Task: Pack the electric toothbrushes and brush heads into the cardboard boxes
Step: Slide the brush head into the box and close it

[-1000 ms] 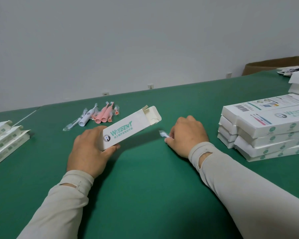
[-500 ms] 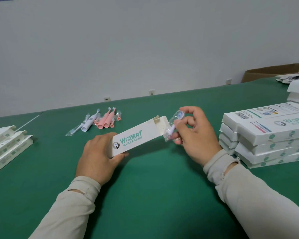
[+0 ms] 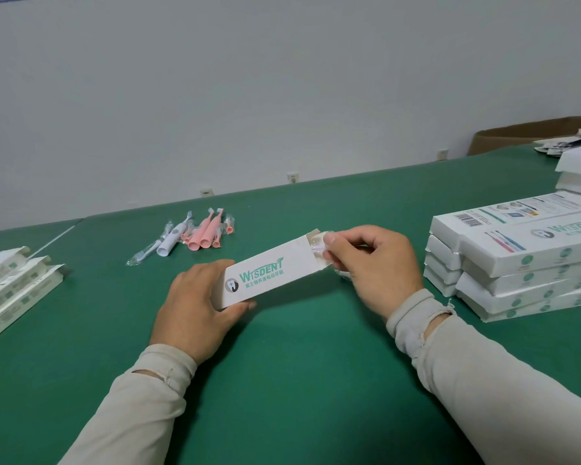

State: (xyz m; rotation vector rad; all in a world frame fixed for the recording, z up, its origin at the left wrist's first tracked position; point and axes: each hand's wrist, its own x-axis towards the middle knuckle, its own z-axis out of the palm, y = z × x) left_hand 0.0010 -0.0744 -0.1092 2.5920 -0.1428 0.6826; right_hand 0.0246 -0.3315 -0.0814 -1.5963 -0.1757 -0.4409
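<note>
My left hand (image 3: 195,307) grips the lower end of a white WISDENT cardboard box (image 3: 269,275), which tilts up to the right with its end flaps open. My right hand (image 3: 373,266) pinches a brush head in a clear wrapper (image 3: 317,248) at the box's open mouth; most of the brush head is hidden by the box and my fingers. Farther back on the green table (image 3: 299,364) lie a white toothbrush (image 3: 173,236), two pink toothbrushes (image 3: 207,231) and several wrapped brush heads (image 3: 145,255).
A stack of closed white boxes (image 3: 517,253) stands at the right, close to my right wrist. Flat unfolded boxes (image 3: 10,283) lie at the left edge. A brown carton (image 3: 524,134) and leaflets (image 3: 564,147) sit at the far right back.
My right hand picked the wrapped brush head off the table, lifted it and brought it to the open end of the box. The left hand kept hold of the box.
</note>
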